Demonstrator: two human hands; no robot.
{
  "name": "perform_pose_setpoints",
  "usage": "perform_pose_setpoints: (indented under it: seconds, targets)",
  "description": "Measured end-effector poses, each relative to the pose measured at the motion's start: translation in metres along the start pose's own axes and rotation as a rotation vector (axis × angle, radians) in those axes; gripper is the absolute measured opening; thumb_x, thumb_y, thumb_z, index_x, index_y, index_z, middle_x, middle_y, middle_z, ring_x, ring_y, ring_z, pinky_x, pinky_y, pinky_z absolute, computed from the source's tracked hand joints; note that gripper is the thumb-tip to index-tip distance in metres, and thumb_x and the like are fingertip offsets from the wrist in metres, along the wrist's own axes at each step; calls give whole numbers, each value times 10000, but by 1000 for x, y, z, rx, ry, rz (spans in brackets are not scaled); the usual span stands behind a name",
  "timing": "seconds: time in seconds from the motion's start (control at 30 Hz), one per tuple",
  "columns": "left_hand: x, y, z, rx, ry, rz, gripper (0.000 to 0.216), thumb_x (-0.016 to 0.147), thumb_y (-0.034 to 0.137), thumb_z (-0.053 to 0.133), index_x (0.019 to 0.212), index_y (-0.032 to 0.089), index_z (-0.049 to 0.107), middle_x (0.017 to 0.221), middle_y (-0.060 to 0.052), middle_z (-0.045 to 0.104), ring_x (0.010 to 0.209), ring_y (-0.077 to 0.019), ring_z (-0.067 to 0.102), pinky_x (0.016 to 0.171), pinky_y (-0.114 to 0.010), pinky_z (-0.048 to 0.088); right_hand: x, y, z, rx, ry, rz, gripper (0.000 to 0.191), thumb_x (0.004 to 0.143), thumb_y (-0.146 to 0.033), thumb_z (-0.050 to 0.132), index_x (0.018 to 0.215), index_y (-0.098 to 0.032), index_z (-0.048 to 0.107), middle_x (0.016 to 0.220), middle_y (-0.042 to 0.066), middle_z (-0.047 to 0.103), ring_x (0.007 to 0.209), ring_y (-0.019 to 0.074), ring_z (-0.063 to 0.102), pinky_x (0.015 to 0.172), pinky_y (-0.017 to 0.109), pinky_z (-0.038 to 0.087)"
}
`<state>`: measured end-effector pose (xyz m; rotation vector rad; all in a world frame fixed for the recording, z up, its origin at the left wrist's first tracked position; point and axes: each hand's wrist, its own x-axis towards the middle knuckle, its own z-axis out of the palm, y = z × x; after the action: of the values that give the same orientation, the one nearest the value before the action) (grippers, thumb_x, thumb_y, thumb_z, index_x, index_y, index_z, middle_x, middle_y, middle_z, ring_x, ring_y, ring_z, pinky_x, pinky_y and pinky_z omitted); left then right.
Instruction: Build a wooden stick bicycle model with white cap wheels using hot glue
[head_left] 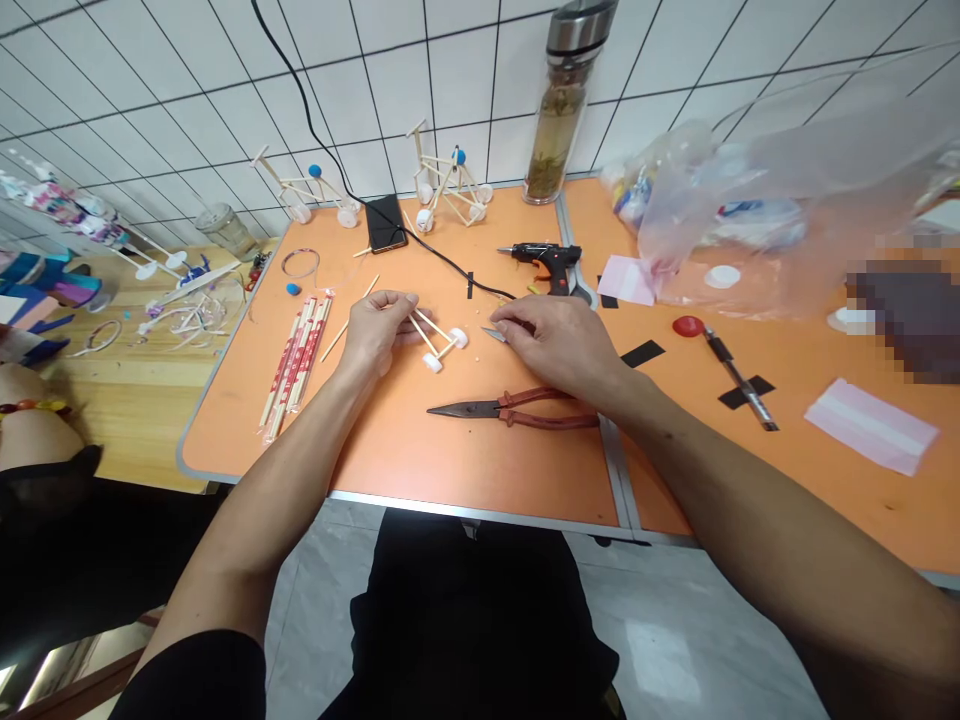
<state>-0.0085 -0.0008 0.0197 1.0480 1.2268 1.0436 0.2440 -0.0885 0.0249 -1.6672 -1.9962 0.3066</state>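
Observation:
Between the fingertips of my left hand (379, 325) is the end of a small stick frame (442, 345), made of thin pale wooden sticks with two white wheels at its near end. A short distance to its right, my right hand (559, 335) pinches a small pointed metal blade (493, 333); its handle is hidden in my fingers. Below the right hand lie red-handled long-nose pliers (480, 409), partly under my wrist. Just beyond that hand rests a black glue gun (544, 262). Pale crumbs dot the table between both hands.
Two stick models with wheels and blue balls, one (454, 185) beside a phone (386, 222), stand at the back. Wrapped chopsticks (296, 365) lie left. A glass tea bottle (559, 110), plastic bag (735, 220) and pen (739, 375) are rightward. A black cable (442, 255) crosses the table.

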Motion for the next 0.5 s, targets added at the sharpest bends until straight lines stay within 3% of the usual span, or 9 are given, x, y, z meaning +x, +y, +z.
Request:
perform_pose_setpoints:
  seconds: [0.3, 0.5]
  targets:
    - [-3, -2, 0, 6, 0, 31, 278, 872, 313, 931, 895, 194, 681, 827, -74, 839, 729, -220, 852, 658, -293, 680, 0, -3, -1, -13, -20, 7, 350, 1141, -248, 598, 1282, -225, 917, 1364, 102, 897, 1287, 341, 827, 1048, 450, 588]
    - [-2, -3, 0, 6, -6, 31, 299, 856, 336, 944, 888, 197, 682, 836, -88, 847, 741, -229, 855, 662, -298, 681, -1, -4, -3, -10, -26, 4, 360, 1153, -250, 576, 1283, -222, 911, 1382, 104, 892, 1302, 339, 825, 1046, 448, 586]
